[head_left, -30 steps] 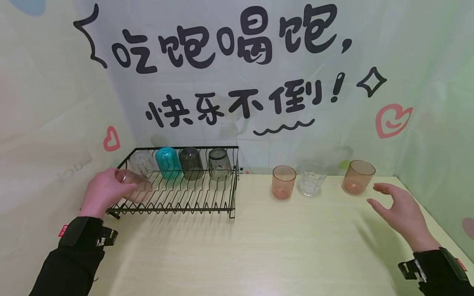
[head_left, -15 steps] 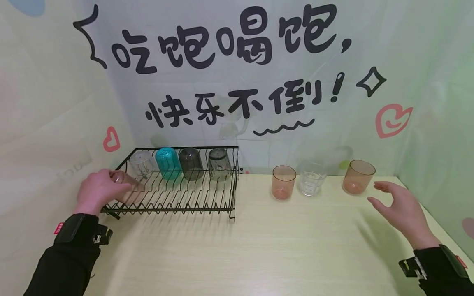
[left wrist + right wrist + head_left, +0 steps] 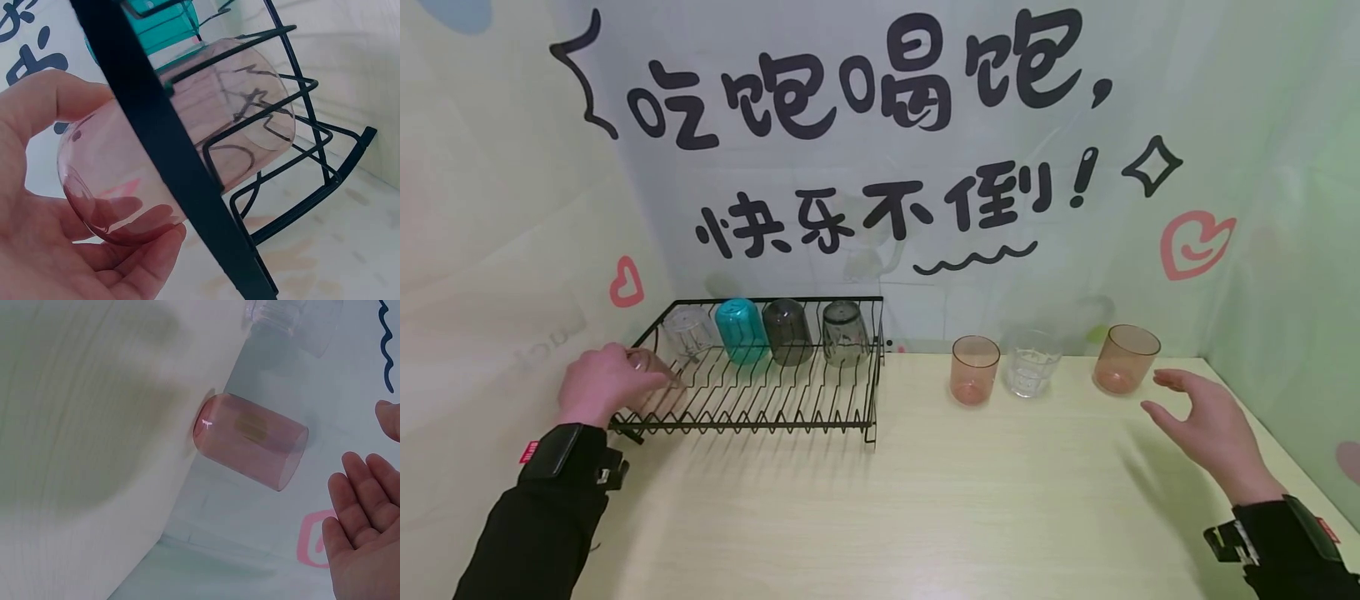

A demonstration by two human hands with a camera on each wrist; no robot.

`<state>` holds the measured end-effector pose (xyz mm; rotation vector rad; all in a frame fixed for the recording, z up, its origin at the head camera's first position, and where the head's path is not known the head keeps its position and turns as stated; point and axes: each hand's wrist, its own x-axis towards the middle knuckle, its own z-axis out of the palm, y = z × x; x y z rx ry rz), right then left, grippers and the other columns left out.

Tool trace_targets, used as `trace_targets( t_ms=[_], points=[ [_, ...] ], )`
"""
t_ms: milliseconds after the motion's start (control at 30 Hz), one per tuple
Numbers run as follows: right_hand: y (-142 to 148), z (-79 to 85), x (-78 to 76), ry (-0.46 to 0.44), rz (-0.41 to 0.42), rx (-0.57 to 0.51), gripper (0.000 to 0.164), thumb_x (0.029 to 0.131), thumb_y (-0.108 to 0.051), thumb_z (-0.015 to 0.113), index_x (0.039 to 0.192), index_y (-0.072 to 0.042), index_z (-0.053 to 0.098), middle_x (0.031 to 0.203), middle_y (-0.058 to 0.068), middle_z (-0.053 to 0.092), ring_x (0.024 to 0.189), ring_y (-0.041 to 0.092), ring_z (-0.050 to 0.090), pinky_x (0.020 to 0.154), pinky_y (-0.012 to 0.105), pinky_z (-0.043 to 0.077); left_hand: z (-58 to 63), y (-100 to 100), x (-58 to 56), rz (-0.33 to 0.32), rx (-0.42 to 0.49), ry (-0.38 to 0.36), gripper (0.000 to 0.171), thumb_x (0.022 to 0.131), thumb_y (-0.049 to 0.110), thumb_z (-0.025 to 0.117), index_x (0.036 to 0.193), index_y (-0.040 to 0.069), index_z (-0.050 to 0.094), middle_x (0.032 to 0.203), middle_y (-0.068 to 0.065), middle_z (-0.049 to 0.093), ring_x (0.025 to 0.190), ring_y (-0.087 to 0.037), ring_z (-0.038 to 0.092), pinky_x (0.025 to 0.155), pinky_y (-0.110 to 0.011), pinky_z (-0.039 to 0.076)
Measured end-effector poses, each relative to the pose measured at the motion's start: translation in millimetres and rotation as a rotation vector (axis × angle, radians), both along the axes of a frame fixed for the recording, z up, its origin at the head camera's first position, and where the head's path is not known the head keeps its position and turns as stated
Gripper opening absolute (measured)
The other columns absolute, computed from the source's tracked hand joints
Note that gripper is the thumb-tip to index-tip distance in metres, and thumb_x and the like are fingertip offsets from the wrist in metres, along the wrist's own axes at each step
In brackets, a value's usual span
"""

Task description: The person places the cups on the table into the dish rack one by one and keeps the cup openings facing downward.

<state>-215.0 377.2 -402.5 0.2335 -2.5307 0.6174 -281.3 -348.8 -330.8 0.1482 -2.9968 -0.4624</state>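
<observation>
Thumb and fingers of the left hand (image 3: pixel 598 385) pinch a pink cup (image 3: pixel 144 187) round its base, while the right hand (image 3: pixel 1213 433) hangs loosely bent, thumb well apart from the fingers, near a second pink cup (image 3: pixel 1126 360) but not touching it. The held cup is at the front left corner of the black rack (image 3: pixel 745 427), bottom up, behind the front bar in the left wrist view. It is see-through and smooth-sided, pale pink along the wall and deeper red at the rounded base (wires show plainly through it). Its thin rim is down among the wires; whether it rests on them I cannot tell.

Along the back of the rack, upside down, stand a clear cup (image 3: pixel 688 329), a blue cup (image 3: pixel 741 329), a dark cup (image 3: pixel 787 332) and a grey cup (image 3: pixel 844 333). To the right, on the pale table (image 3: pixel 925 500), a third pink cup (image 3: pixel 974 371) and a ribbed glass (image 3: pixel 1032 367) stand mouth up beside each other, with the second pink cup further along.
</observation>
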Motion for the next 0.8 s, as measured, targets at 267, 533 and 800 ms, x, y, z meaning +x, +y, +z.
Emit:
trace_targets(
  t_ms=[267, 533, 800],
  points=[
    [1, 4.0, -5.0, 0.009, 0.012, 0.019, 0.046, 0.082, -0.003, 0.076, 0.121, 0.014, 0.056, 0.114, 0.035, 0.06, 0.106, 0.05, 0.053, 0.084, 0.06, 0.041, -1.4, -2, 0.1, 0.028, -0.007, -0.05, 0.065, 0.08, 0.055, 0.072, 0.087, -0.008, 0.058, 0.083, -0.024, 0.059, 0.076, -0.041, 0.057, 0.053, -0.041, 0.048],
    [1, 6.7, -11.4, 0.028, 0.028, 0.029, 0.045, 0.081, -0.003, 0.076, 0.119, 0.013, 0.058, 0.112, 0.034, 0.061, 0.105, 0.049, 0.053, 0.084, 0.06, 0.041, -2.9, 0, -0.1, 0.034, -0.026, -0.076, 0.055, 0.08, 0.054, 0.07, 0.075, 0.001, 0.055, 0.078, -0.019, 0.056, 0.077, -0.04, 0.056, 0.054, -0.041, 0.048],
    [-2, 7.6, -16.8, 0.041, 0.031, 0.031, 0.045, 0.08, -0.003, 0.077, 0.118, 0.013, 0.059, 0.111, 0.034, 0.062, 0.103, 0.049, 0.054, 0.084, 0.06, 0.042, -6.1, 0, -2.4, 0.03, -0.032, -0.046, 0.051, 0.081, 0.05, 0.07, 0.066, 0.007, 0.047, 0.07, -0.012, 0.049, 0.072, -0.036, 0.054, 0.051, -0.038, 0.045]
  ],
)
